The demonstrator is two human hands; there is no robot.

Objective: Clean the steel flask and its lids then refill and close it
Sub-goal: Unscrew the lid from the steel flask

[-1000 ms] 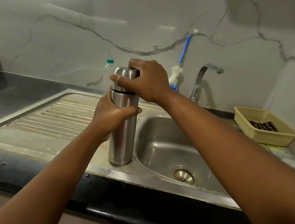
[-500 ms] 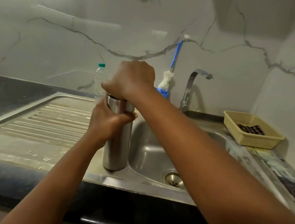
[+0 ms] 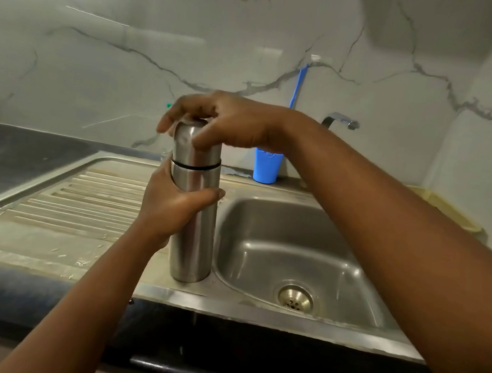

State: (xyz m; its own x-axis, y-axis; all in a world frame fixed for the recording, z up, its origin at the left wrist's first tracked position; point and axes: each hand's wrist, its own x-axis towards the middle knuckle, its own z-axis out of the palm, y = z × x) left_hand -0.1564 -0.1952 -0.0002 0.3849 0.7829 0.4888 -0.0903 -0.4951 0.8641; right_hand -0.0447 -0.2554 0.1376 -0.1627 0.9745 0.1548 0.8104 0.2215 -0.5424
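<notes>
A tall steel flask stands upright on the sink's rim, between the draining board and the basin. Its steel outer lid sits on top, above a black ring. My left hand grips the flask's body just below that ring. From above, my right hand holds the lid, fingers and thumb curled round its top. The flask's mouth and any inner lid are hidden.
The steel sink basin with its drain lies right of the flask, the ribbed draining board left. A blue cup holding a blue-handled brush stands by the tap. A yellow basket sits far right.
My right hand has shifted its hold on the lid, from covering it fully to grasping its top with the lid's side showing. The flask stays in place; the view has shifted.
</notes>
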